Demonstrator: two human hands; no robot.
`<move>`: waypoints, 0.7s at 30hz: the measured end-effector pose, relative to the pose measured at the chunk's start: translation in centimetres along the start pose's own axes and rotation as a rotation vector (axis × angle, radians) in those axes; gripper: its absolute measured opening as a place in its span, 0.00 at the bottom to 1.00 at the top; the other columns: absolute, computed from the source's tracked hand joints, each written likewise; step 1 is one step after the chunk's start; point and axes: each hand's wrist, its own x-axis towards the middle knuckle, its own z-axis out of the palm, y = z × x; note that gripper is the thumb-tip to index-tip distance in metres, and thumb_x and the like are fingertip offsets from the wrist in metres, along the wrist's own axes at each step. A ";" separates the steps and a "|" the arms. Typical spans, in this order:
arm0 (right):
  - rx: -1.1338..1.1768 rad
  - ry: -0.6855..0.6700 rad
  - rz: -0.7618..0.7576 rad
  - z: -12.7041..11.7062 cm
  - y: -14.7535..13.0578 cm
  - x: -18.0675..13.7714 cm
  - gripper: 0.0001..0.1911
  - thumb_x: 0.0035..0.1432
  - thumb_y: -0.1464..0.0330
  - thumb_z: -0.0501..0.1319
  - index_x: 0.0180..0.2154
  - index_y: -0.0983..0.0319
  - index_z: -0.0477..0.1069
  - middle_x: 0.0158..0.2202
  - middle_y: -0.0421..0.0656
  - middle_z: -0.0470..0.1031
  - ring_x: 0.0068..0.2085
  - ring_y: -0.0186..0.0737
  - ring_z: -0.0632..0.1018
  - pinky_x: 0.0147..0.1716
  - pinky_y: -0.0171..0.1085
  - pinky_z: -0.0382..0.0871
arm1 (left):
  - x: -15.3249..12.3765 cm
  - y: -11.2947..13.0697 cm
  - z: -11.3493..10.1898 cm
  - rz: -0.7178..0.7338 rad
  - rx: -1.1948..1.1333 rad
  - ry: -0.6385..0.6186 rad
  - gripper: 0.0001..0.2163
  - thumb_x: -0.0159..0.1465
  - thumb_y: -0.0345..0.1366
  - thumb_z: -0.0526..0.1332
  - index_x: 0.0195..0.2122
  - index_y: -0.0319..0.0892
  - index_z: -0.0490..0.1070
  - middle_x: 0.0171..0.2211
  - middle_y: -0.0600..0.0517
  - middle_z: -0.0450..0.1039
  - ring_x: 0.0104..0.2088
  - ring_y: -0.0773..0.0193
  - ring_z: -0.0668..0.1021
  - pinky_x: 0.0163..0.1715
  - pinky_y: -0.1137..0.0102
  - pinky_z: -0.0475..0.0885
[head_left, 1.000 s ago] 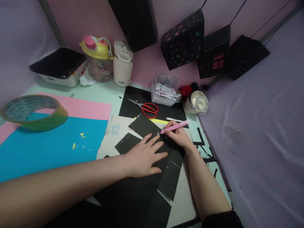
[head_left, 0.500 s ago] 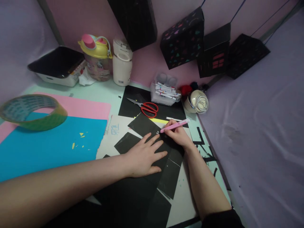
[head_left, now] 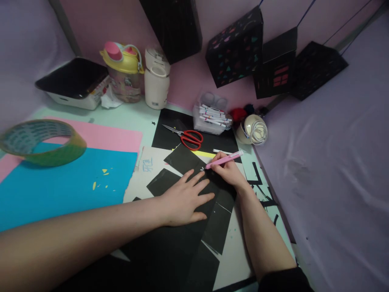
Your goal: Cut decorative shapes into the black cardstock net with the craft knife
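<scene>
My left hand [head_left: 187, 200] lies flat with fingers spread on a large sheet of black paper [head_left: 170, 251], pressing it down. In my right hand [head_left: 228, 173] is a slim pink pen-style craft knife [head_left: 224, 159], slanted, its tip down at the paper just beyond my left fingertips. Small white marks [head_left: 202, 168] show in the black paper beside that tip. The fine point itself is too small to make out. Beyond my hands, a pair of red-handled scissors [head_left: 192, 139] rests partly open on another black sheet [head_left: 167, 121].
A big tape roll [head_left: 63, 156] stands at left by blue paper [head_left: 75, 194] with yellow scraps. Behind are a white bottle [head_left: 157, 87], a yellow-lidded jug [head_left: 126, 83], a black-topped tray [head_left: 74, 79] and a marker box [head_left: 209, 125]. Black paper boxes [head_left: 237, 48] hang above.
Both hands and the knife stay in nearly the same place on the paper. The whole view has shifted very slightly.
</scene>
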 end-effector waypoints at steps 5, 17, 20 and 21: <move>0.003 -0.022 -0.007 -0.1 0.1 0.0 0.03 0.54 0.69 0.61 0.31 0.58 0.67 0.31 0.39 0.74 0.34 0.40 0.74 0.35 0.39 0.66 | 0.0 0.0 0.0 0.003 -0.001 -0.004 0.27 0.66 0.57 0.53 0.63 0.52 0.61 0.65 0.43 0.57 0.67 0.42 0.53 0.63 0.46 0.44; -0.014 0.008 -0.067 0.2 0.1 0.3 0.03 0.55 0.69 0.61 0.30 0.59 0.68 0.32 0.41 0.73 0.35 0.40 0.74 0.36 0.39 0.67 | 0.2 0.1 -0.2 -0.006 -0.010 -0.035 0.27 0.67 0.56 0.53 0.63 0.51 0.60 0.65 0.42 0.56 0.68 0.42 0.52 0.63 0.46 0.43; -0.025 0.018 -0.075 0.2 0.1 0.4 0.03 0.55 0.69 0.61 0.30 0.59 0.69 0.31 0.41 0.73 0.34 0.40 0.74 0.35 0.39 0.66 | 0.1 0.2 -0.2 -0.008 -0.012 -0.041 0.27 0.67 0.56 0.53 0.63 0.51 0.61 0.65 0.42 0.56 0.68 0.42 0.51 0.63 0.46 0.43; -0.029 0.021 -0.077 0.2 0.1 0.4 0.03 0.55 0.69 0.61 0.29 0.59 0.69 0.31 0.41 0.73 0.34 0.40 0.74 0.35 0.39 0.66 | 0.1 0.2 -0.2 -0.009 -0.012 -0.041 0.27 0.67 0.56 0.53 0.63 0.51 0.61 0.65 0.42 0.56 0.68 0.42 0.51 0.63 0.46 0.43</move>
